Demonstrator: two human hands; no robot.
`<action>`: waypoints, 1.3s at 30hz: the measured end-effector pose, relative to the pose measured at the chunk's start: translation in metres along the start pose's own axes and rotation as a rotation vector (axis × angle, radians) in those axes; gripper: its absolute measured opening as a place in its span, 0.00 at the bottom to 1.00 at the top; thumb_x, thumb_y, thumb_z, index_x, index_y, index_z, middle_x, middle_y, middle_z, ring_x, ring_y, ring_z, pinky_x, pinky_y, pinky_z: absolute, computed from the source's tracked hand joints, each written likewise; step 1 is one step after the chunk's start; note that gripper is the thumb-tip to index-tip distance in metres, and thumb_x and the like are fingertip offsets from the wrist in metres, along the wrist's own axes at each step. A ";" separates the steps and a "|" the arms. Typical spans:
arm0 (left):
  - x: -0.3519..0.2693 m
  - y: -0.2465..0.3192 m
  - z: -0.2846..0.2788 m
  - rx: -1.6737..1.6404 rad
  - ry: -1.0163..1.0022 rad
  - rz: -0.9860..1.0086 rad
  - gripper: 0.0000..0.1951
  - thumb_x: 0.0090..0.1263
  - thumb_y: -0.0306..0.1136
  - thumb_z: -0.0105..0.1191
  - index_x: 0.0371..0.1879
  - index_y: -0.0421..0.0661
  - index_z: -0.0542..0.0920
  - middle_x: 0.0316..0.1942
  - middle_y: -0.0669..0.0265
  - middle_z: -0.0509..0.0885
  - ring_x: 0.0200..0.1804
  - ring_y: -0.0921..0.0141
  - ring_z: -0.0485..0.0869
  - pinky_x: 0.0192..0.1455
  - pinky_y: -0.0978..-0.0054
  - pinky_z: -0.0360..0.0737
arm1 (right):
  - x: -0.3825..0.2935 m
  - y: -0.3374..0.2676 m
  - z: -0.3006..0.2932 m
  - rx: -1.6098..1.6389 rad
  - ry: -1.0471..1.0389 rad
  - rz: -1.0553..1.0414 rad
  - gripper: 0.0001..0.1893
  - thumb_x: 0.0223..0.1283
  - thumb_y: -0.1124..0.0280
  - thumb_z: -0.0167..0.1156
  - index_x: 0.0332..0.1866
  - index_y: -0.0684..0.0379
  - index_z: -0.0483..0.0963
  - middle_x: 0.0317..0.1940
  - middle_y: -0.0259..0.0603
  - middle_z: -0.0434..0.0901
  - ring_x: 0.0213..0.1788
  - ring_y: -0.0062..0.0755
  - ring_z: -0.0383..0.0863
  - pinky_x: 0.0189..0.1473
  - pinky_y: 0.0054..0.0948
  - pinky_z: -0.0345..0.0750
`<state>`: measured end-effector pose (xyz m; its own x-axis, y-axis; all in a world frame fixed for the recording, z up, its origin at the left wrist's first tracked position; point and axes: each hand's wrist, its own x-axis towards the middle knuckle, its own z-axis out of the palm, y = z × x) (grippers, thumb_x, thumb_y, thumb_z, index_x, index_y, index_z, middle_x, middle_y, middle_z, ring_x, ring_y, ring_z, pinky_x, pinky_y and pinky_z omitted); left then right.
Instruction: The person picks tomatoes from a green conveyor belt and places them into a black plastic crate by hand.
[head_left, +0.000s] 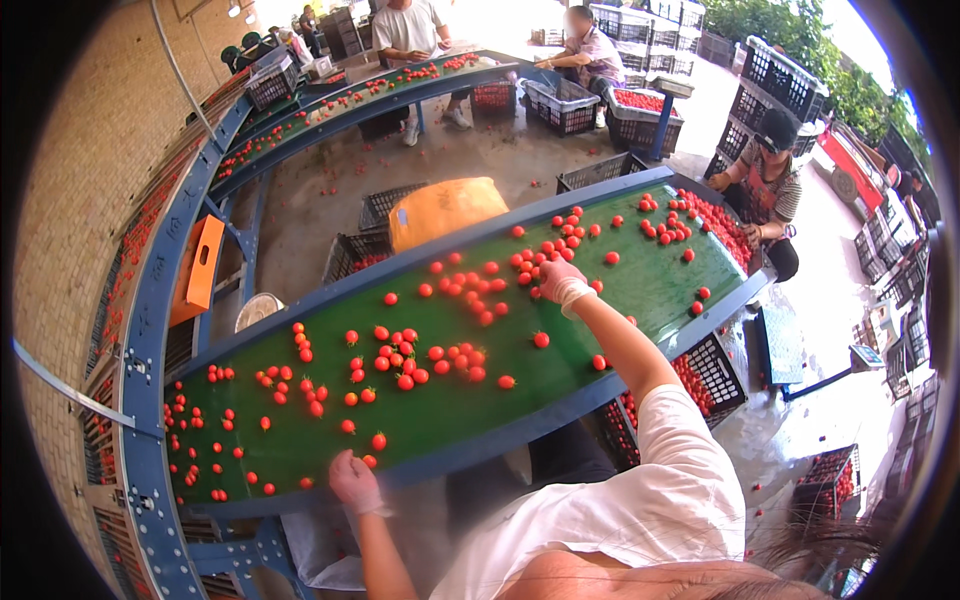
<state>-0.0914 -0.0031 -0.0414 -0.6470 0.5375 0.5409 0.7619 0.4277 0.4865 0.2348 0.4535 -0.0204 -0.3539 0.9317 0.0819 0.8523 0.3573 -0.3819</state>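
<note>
A green conveyor belt (555, 390) with blue side rails runs across in front of me, scattered with small red tomatoes (406, 382). My left hand (355, 481), in a thin clear glove, is at the near rail at lower left, beside an orange-red tomato (369, 461); its fingers are curled, and whether they hold anything cannot be told. My right hand (561, 280), gloved too, reaches over the middle of the belt at a cluster of tomatoes (553, 247). Its fingertips point down and away, so its grip is hidden.
A person (772, 187) sits at the belt's far right end by heaped tomatoes. Two more people are beyond a second conveyor (360, 97). Black crates (712, 379) of tomatoes stand below the near rail. An orange sack (448, 212) lies behind the far rail; a blue frame (161, 300) rises at left.
</note>
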 end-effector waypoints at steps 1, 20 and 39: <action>-0.001 0.000 -0.001 -0.001 0.003 -0.006 0.09 0.57 0.25 0.52 0.35 0.40 0.82 0.38 0.55 0.84 0.42 0.56 0.82 0.47 0.61 0.78 | 0.006 0.000 -0.003 0.090 0.045 -0.011 0.07 0.49 0.68 0.60 0.35 0.53 0.78 0.37 0.47 0.78 0.41 0.48 0.80 0.40 0.42 0.78; 0.009 -0.014 0.019 0.023 0.044 0.037 0.09 0.57 0.25 0.52 0.35 0.40 0.82 0.36 0.55 0.84 0.41 0.56 0.82 0.47 0.61 0.78 | -0.008 0.007 0.005 0.122 0.056 0.329 0.13 0.43 0.71 0.64 0.39 0.50 0.80 0.48 0.45 0.75 0.46 0.44 0.80 0.49 0.36 0.79; 0.017 -0.023 -0.003 0.021 0.054 0.052 0.09 0.58 0.25 0.51 0.36 0.40 0.82 0.37 0.54 0.84 0.41 0.55 0.82 0.47 0.60 0.78 | -0.195 0.097 -0.082 0.105 0.501 0.277 0.23 0.51 0.69 0.63 0.55 0.51 0.74 0.62 0.45 0.70 0.58 0.47 0.75 0.56 0.38 0.75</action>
<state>-0.1198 -0.0062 -0.0414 -0.6070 0.5198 0.6012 0.7944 0.4159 0.4426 0.4184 0.3120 0.0022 0.1236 0.9160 0.3816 0.8356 0.1113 -0.5380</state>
